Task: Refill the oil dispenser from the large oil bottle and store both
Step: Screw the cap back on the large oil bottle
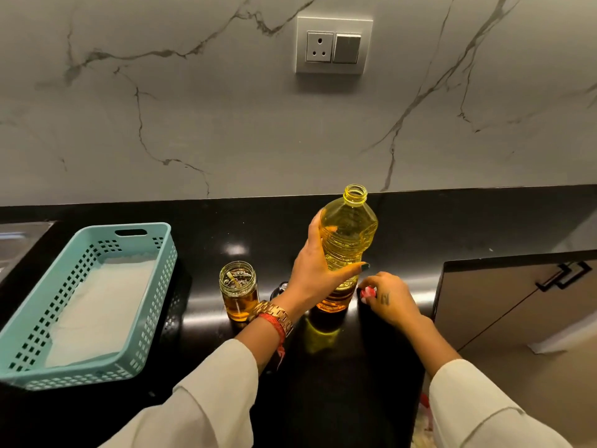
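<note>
The large oil bottle (348,240), clear plastic full of yellow oil, stands upright on the black counter (403,227) with its mouth uncapped. My left hand (318,270) is wrapped around its middle. My right hand (389,297) rests on the counter just right of the bottle's base, its fingers closed on a small red and white cap (368,293). The oil dispenser (239,291), a small glass jar without a lid, stands left of the bottle and holds amber oil in its lower part. A dark small object (280,287), partly hidden by my left wrist, lies between jar and bottle.
A teal perforated basket (135,318) lined with white paper sits at the left of the counter. A steel sink edge (19,234) shows at far left. An open cabinet door (517,295) with a black handle juts out at right. A wall socket (333,45) is above.
</note>
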`<action>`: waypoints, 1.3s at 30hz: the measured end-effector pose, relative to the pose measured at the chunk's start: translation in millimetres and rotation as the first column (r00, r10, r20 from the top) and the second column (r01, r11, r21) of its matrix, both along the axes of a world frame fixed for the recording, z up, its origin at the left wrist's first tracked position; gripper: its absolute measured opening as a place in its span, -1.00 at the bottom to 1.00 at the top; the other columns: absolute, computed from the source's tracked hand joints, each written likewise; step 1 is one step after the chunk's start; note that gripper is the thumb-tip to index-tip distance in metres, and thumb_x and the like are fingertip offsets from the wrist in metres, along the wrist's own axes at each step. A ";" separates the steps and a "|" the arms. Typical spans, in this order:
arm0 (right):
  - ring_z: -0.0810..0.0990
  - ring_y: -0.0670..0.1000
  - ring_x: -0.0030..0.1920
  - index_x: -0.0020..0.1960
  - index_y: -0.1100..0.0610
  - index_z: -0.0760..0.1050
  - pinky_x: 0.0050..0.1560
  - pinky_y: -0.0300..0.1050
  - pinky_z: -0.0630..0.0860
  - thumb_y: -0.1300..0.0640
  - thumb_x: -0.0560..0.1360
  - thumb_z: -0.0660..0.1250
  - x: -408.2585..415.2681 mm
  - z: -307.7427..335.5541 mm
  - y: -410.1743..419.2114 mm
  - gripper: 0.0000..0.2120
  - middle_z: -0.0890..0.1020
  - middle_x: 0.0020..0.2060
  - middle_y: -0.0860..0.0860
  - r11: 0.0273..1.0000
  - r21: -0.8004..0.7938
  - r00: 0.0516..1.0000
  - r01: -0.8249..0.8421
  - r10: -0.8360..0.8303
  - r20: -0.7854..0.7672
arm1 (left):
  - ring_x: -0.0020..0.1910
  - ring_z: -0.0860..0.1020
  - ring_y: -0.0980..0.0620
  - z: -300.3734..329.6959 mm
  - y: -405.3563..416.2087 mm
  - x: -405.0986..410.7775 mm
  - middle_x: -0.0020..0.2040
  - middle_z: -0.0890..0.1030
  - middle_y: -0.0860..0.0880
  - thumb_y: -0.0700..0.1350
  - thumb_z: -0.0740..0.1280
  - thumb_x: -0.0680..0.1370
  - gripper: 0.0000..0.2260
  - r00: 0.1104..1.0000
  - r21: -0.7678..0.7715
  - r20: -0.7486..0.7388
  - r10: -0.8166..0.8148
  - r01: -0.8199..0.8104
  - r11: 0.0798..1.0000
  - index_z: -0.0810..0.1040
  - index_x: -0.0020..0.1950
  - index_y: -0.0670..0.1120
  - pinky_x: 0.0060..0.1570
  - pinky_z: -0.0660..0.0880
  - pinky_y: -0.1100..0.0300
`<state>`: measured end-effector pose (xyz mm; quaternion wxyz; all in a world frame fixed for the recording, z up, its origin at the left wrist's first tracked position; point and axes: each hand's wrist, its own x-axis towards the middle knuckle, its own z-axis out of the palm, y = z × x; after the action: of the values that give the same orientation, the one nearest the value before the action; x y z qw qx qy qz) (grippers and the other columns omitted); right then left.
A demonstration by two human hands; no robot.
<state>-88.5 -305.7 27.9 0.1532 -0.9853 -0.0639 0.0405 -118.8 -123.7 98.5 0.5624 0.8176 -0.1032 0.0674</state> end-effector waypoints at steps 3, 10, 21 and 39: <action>0.55 0.07 0.01 0.09 0.04 0.58 -0.01 -0.10 0.48 0.15 0.43 0.38 3.6 8.1 -7.3 -0.77 0.59 0.03 0.09 0.999 0.028 0.999 -0.044 0.045 -0.016 | 0.21 0.49 0.05 -3.6 -1.8 1.6 0.27 0.46 0.01 -0.01 0.52 0.34 -0.17 0.998 -0.014 0.028 0.056 -0.055 0.998 0.08 0.45 0.06 0.19 0.49 0.04; 0.62 -0.01 -0.06 0.09 0.01 0.55 -0.02 -0.23 0.56 0.13 0.39 0.43 3.6 150.3 -19.9 -0.72 0.66 -0.05 0.07 0.755 0.618 0.953 -0.219 0.028 0.303 | 0.13 0.49 0.14 -3.2 -4.1 2.2 0.22 0.49 0.03 -0.04 0.52 0.34 -0.24 0.995 -0.023 0.054 0.087 -0.086 0.996 0.16 0.40 0.01 0.06 0.42 0.33; 0.61 -0.08 -0.13 0.07 0.10 0.60 -0.13 -0.19 0.60 0.11 0.40 0.41 7.6 236.2 26.6 -0.75 0.60 -0.10 -0.05 0.764 0.050 0.729 -0.643 0.592 0.343 | 0.14 0.51 0.08 -4.8 -4.7 2.4 0.18 0.50 0.02 0.00 0.52 0.34 -0.34 0.994 -0.004 0.035 0.107 -0.107 0.994 0.26 0.33 -0.02 0.12 0.51 0.15; 0.54 -0.09 -0.34 -0.07 0.17 0.60 -0.30 -0.26 0.53 -0.18 0.33 0.34 11.5 242.9 45.6 -0.57 0.63 -0.25 0.03 0.792 -0.208 0.712 -0.574 0.608 0.350 | 0.09 0.52 0.12 -1.7 -3.7 1.5 0.13 0.52 0.04 -0.02 0.52 0.34 -0.42 0.996 -0.037 0.009 0.092 -0.092 0.995 0.30 0.25 0.00 0.03 0.48 0.32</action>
<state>-77.0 -260.1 270.9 0.0743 -0.9050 -0.4038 -0.1116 -117.3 -127.5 96.8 0.5731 0.8107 -0.0670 0.0993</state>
